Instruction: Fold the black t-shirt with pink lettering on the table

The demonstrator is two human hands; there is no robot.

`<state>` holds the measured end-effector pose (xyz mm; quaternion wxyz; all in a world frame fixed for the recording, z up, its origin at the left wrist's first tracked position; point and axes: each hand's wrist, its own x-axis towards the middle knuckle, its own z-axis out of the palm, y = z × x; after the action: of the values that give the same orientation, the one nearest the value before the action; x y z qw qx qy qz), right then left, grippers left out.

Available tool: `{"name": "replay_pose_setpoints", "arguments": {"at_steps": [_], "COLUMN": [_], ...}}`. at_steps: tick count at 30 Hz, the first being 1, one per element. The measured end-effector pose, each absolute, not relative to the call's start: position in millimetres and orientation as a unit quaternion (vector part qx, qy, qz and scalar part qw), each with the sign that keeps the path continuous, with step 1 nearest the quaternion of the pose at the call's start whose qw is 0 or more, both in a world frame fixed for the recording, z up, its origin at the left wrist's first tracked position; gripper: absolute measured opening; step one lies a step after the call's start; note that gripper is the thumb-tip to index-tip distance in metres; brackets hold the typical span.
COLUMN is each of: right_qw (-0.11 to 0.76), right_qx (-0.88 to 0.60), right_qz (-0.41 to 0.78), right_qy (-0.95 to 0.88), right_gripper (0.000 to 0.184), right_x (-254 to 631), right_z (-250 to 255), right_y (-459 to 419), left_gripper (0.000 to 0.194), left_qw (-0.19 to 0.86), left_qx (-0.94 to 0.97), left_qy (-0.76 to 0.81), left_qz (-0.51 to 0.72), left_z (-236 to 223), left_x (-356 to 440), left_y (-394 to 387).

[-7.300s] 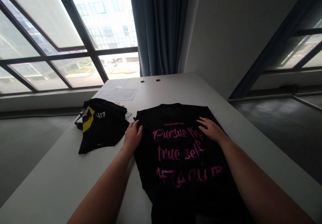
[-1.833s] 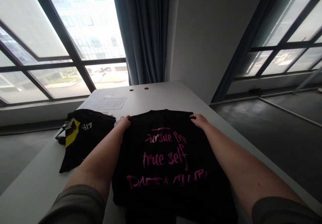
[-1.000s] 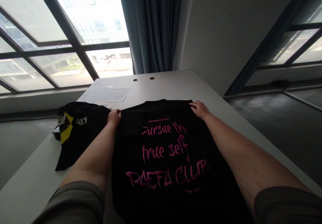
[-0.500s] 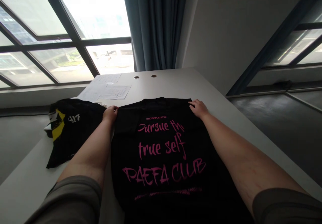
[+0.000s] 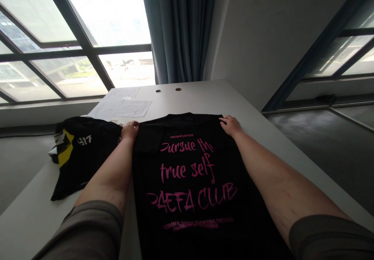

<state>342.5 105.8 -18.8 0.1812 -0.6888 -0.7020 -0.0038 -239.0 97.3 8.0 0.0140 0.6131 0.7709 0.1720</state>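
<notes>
A black T-shirt [image 5: 189, 182] with pink lettering lies flat on the white table [image 5: 257, 135] in front of me. My left hand [image 5: 130, 130] is closed on the shirt's far left corner, fingers curled over the fabric edge. At the far right corner my right hand [image 5: 231, 125] pinches the top edge in the same way. Both forearms stretch out along the shirt's two sides.
A second folded black garment [image 5: 80, 151] with a yellow and white patch lies left of the shirt. Paper sheets [image 5: 125, 104] rest farther back near two round cable holes [image 5: 168, 90]. Beyond are a curtain [image 5: 178, 30] and large windows; the table's right edge drops to the floor.
The shirt has been drawn out longer toward me, so more of the pink print now shows, including small bottom lines. Both hands stayed at the far corners.
</notes>
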Motion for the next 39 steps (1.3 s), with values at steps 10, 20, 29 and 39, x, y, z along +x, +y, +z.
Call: {"name": "replay_pose_setpoints", "arguments": {"at_steps": [10, 20, 29, 39], "right_qw": [0.094, 0.041, 0.073, 0.071], "right_qx": [-0.706, -0.663, -0.686, -0.585], "right_qz": [-0.073, 0.078, 0.076, 0.024], "right_qy": [-0.698, -0.743, -0.720, -0.808], "right_gripper": [0.042, 0.066, 0.068, 0.063], "right_x": [302, 225, 220, 206], "right_z": [9, -11, -8, 7], "right_y": [102, 104, 116, 109], "left_gripper": [0.040, 0.077, 0.072, 0.075], "left_qw": [-0.065, 0.082, 0.085, 0.041], "left_qx": [0.682, 0.707, 0.681, 0.750], "left_qy": [0.718, 0.702, 0.726, 0.656], "left_qz": [0.125, 0.024, 0.047, 0.070], "left_z": [32, 6, 4, 2], "left_x": [-184, -91, -74, -61], "left_y": [81, 91, 108, 109]}}
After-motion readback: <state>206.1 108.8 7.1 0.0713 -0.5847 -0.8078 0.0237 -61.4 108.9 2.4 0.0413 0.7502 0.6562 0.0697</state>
